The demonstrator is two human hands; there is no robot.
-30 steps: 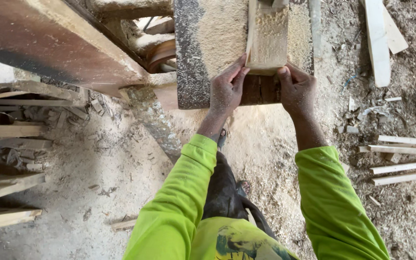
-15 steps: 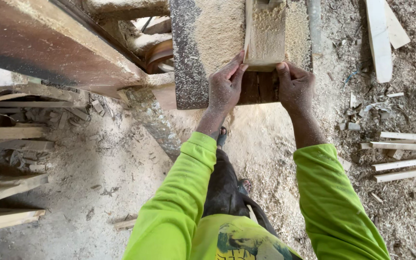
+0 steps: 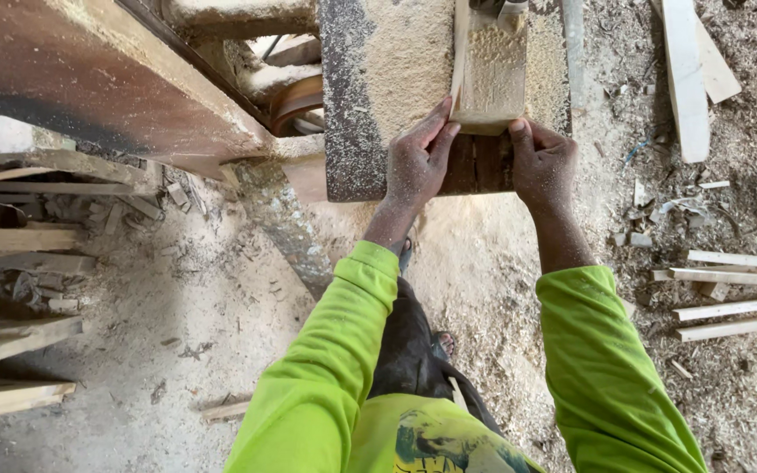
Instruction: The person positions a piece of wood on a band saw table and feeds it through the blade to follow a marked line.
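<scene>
On the sawdust-covered worktop [image 3: 378, 79], my left hand [image 3: 415, 162] presses its grip against the near left corner of the wooden block [image 3: 490, 70]. My right hand [image 3: 541, 162] grasps the block's near right corner, and thin wooden slats [image 3: 729, 293] lie on the floor to the right.

Pale wooden block [image 3: 489, 70], sawdust-coated (top especially), flat on the saw table [image 3: 387, 79], near its edge

Rough woodworking shop or small sawmill, open to bare ground. Sawdust [image 3: 449, 289] heaped thick over the floor and coating the saw table [image 3: 378, 79]. Cut wooden slats [image 3: 729, 307] and offcut boards [image 3: 689, 70] scattered at right, stacked planks [image 3: 10, 342] at left, rusted metal machine frame [image 3: 89, 70] overhead.
</scene>
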